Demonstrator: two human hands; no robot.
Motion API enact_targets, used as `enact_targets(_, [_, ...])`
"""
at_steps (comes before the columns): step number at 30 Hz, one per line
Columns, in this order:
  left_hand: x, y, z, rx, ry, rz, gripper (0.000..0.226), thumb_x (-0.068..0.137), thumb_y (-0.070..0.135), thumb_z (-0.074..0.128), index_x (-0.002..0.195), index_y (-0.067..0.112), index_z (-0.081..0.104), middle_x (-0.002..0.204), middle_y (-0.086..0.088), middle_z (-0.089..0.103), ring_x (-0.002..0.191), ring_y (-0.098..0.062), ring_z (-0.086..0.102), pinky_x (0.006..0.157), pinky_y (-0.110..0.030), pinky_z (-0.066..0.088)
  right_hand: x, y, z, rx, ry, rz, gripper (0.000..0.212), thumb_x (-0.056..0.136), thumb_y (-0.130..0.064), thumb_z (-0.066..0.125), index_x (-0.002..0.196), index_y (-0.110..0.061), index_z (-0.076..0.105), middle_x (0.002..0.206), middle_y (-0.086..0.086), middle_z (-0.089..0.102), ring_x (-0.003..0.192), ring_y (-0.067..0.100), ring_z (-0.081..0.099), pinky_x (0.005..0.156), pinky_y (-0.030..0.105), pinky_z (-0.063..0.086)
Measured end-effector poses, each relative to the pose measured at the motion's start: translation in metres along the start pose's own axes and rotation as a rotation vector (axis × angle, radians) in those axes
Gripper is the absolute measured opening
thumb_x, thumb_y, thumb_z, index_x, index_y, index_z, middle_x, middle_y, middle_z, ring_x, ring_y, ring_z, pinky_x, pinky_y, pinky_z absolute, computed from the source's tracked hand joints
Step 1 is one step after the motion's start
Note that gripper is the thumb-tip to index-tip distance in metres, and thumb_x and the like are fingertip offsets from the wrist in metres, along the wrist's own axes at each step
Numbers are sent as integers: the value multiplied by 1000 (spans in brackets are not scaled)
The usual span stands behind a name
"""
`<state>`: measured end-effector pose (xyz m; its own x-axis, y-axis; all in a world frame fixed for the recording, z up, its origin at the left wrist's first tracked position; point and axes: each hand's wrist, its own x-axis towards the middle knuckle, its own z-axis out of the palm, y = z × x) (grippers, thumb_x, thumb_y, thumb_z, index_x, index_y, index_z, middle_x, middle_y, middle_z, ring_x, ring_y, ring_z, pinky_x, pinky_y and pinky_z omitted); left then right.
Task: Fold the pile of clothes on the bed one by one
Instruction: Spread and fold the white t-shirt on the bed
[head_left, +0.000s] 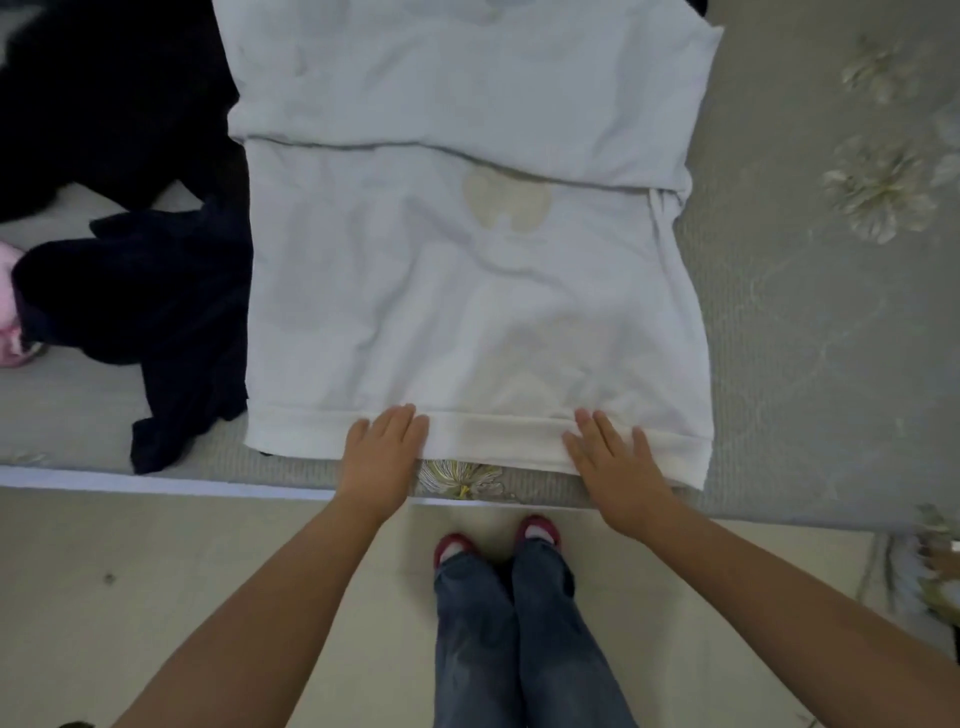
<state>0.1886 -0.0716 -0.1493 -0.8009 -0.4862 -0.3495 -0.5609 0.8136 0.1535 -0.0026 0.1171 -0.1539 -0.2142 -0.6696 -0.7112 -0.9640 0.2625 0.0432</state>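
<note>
A white shirt (467, 291) lies spread flat on the bed (810, 322). Its bottom hem is the part closest to the person, near the edge of the bed. The top part of the shirt is folded over, and that fold makes a line across the cloth.

Both hands rest on the hem. The left hand (382, 449) lies flat with its fingers straight and close together. The right hand (610, 457) lies flat too, with its fingers spread a little. Neither hand is gripping or pinching the cloth. They are open and press down on top of it. A strip of hem shows between the two hands.

To the left of the shirt is a heap of dark clothes (140, 312). One dark piece touches the left side of the shirt and hangs down toward the bed edge. More dark cloth lies farther up on the left. A bit of something pink (10, 312) peeks out at the far left, half hidden by the dark heap.

The bed cover is grey with pale flowers (878, 192) on it. The right side of the bed has bare cover, so there is open room there. The left side is crowded by the dark clothes.

The bed edge (156, 480) runs across just below the hands. Under it is a pale floor (156, 571). The person stands there in blue jeans (514, 634) and red shoes (537, 530), close to the bed.
</note>
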Motion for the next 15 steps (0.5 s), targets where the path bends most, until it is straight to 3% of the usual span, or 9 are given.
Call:
enact_targets(2, [7, 1, -3, 59, 116, 45, 47, 38, -2, 83, 83, 2, 69, 83, -14, 69, 73, -28, 68, 68, -42, 53, 0, -12, -7, -13, -6, 49, 60, 97, -11, 29, 145, -4, -6, 151, 22, -18, 140, 41, -7, 107, 62, 12])
enact_targets(4, [13, 2, -6, 61, 145, 42, 43, 36, -2, 84, 77, 3, 69, 72, -12, 67, 63, -28, 66, 66, -43, 54, 2, -25, -16, -61, 59, 128, 58, 92, -13, 43, 143, -4, 18, 151, 27, 6, 138, 42, 15, 101, 59, 29])
enact_targets(6, [17, 1, -2, 113, 180, 54, 45, 32, 2, 84, 75, 6, 70, 70, -9, 67, 61, -26, 65, 64, -39, 54, 6, -30, -26, -92, 154, 204, 54, 64, -21, 74, 115, -9, 61, 127, 20, 55, 111, 34, 58, 72, 46, 54])
enact_targets(7, [20, -2, 1, 92, 191, 41, 48, 27, 1, 83, 73, 7, 70, 69, -9, 66, 61, -26, 65, 62, -38, 53, 8, -30, -29, -96, 198, 213, 49, 49, -21, 81, 95, -10, 70, 106, 14, 68, 88, 28, 67, 56, 37, 55])
enact_targets(9, [22, -10, 4, -24, 214, 26, 51, 22, -6, 80, 70, 5, 69, 70, -13, 64, 62, -30, 64, 59, -39, 51, 14, -23, -33, -52, 331, 172, 32, 47, -16, 79, 77, -10, 72, 82, 7, 72, 63, 22, 66, 45, 26, 50])
enact_targets(11, [23, -17, 6, -108, 249, -39, 45, 31, -10, 73, 74, 2, 69, 80, -20, 65, 70, -37, 64, 61, -42, 51, 19, -9, -40, 6, 483, 128, 22, 60, -9, 62, 79, -5, 73, 77, 10, 71, 59, 25, 66, 46, 28, 52])
enact_targets(12, [23, -21, 6, -141, 264, -99, 45, 37, -11, 69, 81, 1, 69, 88, -23, 65, 78, -41, 63, 67, -44, 51, 19, -2, -43, 67, 507, 114, 25, 60, -4, 62, 83, 0, 72, 79, 16, 71, 62, 30, 68, 48, 33, 54])
enact_targets(14, [20, -26, 2, -271, 270, -269, 45, 51, -8, 65, 96, -4, 66, 103, -28, 61, 93, -45, 58, 80, -46, 47, 14, 9, -44, 166, 495, 84, 48, 47, 4, 80, 92, 11, 68, 89, 28, 69, 73, 42, 68, 55, 48, 56])
enact_targets(15, [18, -28, -2, -325, 265, -325, 38, 58, -2, 59, 94, -6, 65, 101, -28, 61, 93, -43, 58, 79, -44, 46, 11, 12, -43, 204, 486, 76, 57, 43, 8, 82, 97, 14, 65, 95, 33, 66, 81, 47, 66, 61, 54, 55])
